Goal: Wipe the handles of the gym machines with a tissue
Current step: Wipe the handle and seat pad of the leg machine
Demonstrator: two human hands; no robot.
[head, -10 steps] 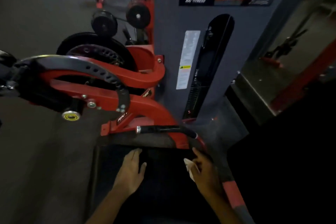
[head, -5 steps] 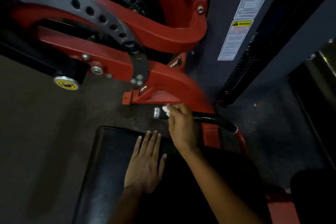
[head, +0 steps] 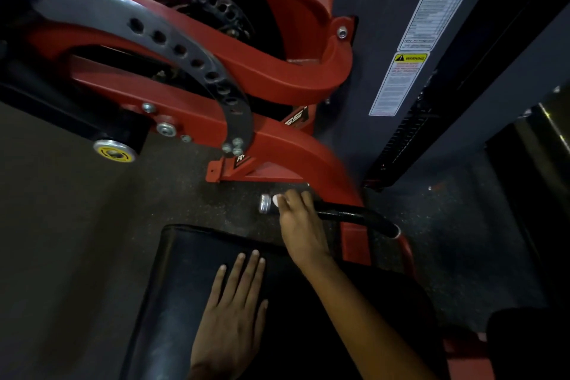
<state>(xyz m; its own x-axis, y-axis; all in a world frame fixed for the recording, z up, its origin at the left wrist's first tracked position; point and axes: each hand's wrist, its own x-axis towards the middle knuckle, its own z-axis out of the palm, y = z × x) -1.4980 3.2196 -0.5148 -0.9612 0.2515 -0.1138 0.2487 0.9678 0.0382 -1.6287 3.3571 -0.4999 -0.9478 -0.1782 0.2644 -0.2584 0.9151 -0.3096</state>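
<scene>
A black handle [head: 354,214] with a silver end cap [head: 264,203] sticks out sideways from the red machine frame [head: 296,151], just beyond the black seat pad [head: 185,271]. My right hand [head: 300,225] curls over the handle near its capped end, holding a white tissue [head: 276,200] against it; only a small bit of tissue shows past the fingers. My left hand [head: 229,318] lies flat on the seat pad with fingers straight, holding nothing.
A black drilled adjustment plate [head: 185,52] and a yellow-capped roller [head: 114,151] hang over the floor at the left. The grey weight-stack tower [head: 385,40] with warning labels stands at the right. Dark speckled rubber floor [head: 77,225] surrounds the seat.
My right hand rose from the seat edge to the handle with the tissue and now sits near the capped end. My head moved closer and lower. My left hand stays flat on the pad.
</scene>
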